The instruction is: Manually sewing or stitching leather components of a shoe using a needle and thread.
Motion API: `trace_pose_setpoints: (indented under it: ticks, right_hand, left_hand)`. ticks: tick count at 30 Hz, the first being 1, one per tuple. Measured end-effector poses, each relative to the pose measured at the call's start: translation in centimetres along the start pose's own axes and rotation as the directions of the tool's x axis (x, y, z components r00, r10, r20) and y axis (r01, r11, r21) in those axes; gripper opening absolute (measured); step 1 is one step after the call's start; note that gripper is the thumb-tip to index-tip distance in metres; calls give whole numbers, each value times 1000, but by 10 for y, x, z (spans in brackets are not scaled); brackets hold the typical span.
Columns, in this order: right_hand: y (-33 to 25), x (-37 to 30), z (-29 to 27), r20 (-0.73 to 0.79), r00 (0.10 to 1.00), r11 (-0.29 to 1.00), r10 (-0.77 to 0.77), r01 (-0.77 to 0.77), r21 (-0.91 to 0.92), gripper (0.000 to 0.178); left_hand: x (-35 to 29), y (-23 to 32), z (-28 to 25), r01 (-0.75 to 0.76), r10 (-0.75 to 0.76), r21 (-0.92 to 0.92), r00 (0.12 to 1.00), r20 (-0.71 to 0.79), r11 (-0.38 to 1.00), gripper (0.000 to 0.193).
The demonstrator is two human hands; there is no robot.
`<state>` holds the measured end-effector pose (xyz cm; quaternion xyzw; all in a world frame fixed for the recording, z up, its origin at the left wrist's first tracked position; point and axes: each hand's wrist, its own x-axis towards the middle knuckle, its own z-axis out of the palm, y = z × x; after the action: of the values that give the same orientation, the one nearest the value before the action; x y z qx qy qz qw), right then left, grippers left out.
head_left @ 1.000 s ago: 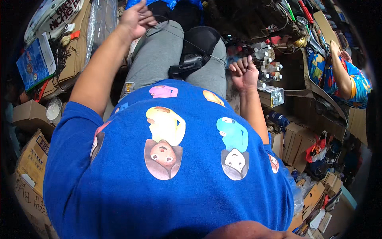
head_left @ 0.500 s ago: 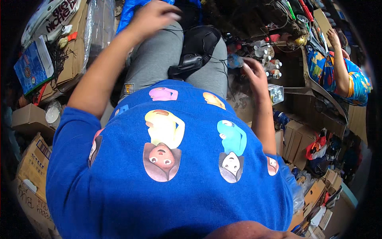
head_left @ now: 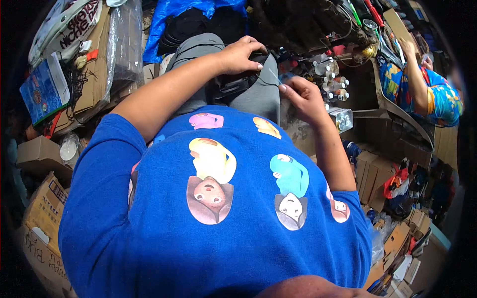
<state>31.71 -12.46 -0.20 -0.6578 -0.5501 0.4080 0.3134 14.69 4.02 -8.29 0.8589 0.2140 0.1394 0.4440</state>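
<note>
Across my grey-trousered thighs (head_left: 253, 102) lies a black fabric item with a hard, glossy plastic part (head_left: 236, 85), its kind unclear. My left hand (head_left: 242, 57) is closed over its far edge, thumb and fingers curled round it; part of the item is hidden under the hand. A thin black cord (head_left: 268, 82) runs over my right thigh from the item. To the right, my right hand (head_left: 304, 98) pinches the cord's end between thumb and forefinger. Just beyond that hand, a small bluish see-through thing (head_left: 285, 77) is partly hidden.
Black items lie on a blue plastic sheet (head_left: 159, 25) ahead. Several small capped bottles (head_left: 335, 84) and a clear container (head_left: 343, 119) stand right of my hand. Cardboard boxes (head_left: 42, 154) crowd the left. A person in a colourful shirt (head_left: 415, 89) works at far right.
My left hand has come down and right from above my lap onto the black item. The right hand has moved slightly down and left, now pinching the cord.
</note>
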Motion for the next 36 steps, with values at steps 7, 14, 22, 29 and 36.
trace_pose_setpoints:
  ticks: [7, 14, 22, 29, 36]
  right_hand:
    - [-1, 16, 8, -54, 993, 956, -109, 90, -280, 19]
    - [0, 25, 11, -9, 992, 903, -126, 111, -416, 21]
    - [-5, 31, 17, 25, 990, 873, -137, 133, -469, 21]
    - [26, 45, 5, 68, 998, 976, -11, 26, -218, 21]
    - [49, 57, 3, 246, 969, 986, 3, -44, 160, 24]
  left_hand:
    - [21, 18, -37, -55, 38, 62, 967, 252, 997, 33]
    - [20, 12, -40, 3, 73, -212, 934, 351, 977, 31]
    - [19, 17, -44, -12, 47, -90, 919, 392, 996, 36]
    - [16, 17, -44, -65, 41, 53, 930, 365, 996, 48]
    - [17, 6, -35, -92, 77, 38, 952, 297, 995, 48]
